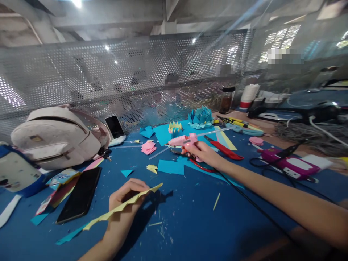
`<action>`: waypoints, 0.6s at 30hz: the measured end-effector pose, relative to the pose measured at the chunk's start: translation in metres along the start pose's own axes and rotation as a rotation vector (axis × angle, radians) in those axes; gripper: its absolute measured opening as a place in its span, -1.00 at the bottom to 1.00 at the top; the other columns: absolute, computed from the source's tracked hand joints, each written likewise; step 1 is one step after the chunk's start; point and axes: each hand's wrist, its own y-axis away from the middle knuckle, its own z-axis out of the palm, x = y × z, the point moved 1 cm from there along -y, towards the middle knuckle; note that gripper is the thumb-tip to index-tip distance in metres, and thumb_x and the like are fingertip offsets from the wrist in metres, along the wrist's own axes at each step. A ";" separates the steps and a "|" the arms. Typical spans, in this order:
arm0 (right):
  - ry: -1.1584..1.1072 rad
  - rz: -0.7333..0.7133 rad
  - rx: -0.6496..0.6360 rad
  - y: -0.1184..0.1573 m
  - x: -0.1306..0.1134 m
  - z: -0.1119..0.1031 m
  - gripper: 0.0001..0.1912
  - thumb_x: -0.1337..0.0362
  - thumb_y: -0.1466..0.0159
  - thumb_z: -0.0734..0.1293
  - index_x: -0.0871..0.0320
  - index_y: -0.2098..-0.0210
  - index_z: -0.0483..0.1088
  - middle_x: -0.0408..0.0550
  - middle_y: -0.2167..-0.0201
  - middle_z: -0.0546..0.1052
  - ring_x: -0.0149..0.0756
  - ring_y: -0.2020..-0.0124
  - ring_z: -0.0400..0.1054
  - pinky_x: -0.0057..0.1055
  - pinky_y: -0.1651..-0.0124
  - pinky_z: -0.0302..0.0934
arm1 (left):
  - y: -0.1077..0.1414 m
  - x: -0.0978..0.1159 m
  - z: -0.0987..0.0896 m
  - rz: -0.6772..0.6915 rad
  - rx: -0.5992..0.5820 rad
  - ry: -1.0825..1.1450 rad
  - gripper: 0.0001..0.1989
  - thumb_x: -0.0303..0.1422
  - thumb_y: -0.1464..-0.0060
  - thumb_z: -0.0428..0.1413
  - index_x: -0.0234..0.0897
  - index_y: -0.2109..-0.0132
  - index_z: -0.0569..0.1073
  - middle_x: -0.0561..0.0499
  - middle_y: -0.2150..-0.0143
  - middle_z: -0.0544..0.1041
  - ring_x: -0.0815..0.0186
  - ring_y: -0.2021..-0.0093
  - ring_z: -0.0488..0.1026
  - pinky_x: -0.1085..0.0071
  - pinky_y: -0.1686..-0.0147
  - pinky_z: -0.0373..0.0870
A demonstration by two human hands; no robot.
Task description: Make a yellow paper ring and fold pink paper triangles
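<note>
My left hand pinches a long yellow paper strip with a zigzag edge, held above the table. A blue paper piece continues from the strip's lower left end. Farther right, my right hand is wrapped round a pink hot glue gun, its nozzle pointing left and a clear glue stick sticking out behind. Near the gun are a yellow pointed paper ring, a pink paper flower and a blue folded paper flower. Blue paper rectangles lie below the gun.
A black phone and a pale backpack occupy the left side. Red-handled scissors, a purple power strip and a black cord lie to the right. A perforated metal screen borders the blue table.
</note>
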 end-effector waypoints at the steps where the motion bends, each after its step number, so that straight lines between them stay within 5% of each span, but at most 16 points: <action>1: 0.053 0.007 0.007 0.001 0.001 0.000 -0.48 -0.09 -0.35 0.18 0.26 0.24 0.48 0.12 0.31 0.52 -0.29 0.40 0.34 -0.40 0.42 0.22 | 0.000 0.001 0.000 0.003 -0.006 -0.001 -0.93 -0.36 -0.09 0.27 -0.22 0.36 0.58 -0.04 0.35 0.57 0.32 0.37 0.53 0.47 0.38 0.47; 7: 0.318 0.012 -0.001 0.007 0.002 0.009 -0.63 0.01 -0.31 0.25 0.14 0.12 0.51 0.09 0.13 0.55 -0.08 0.13 0.41 -0.21 0.08 0.27 | 0.000 0.006 0.004 0.001 -0.028 0.000 -0.88 -0.34 -0.08 0.27 -0.27 0.38 0.58 -0.07 0.38 0.57 0.30 0.39 0.52 0.46 0.39 0.46; 18: 0.575 0.019 0.006 0.009 -0.007 -0.003 -0.52 -0.09 -0.34 0.19 0.17 0.27 0.52 0.11 0.36 0.57 -0.12 0.36 0.42 -0.27 0.35 0.21 | -0.001 0.009 0.008 -0.022 -0.003 0.017 -0.84 -0.30 -0.07 0.28 -0.27 0.40 0.55 -0.05 0.40 0.55 0.33 0.40 0.50 0.50 0.41 0.42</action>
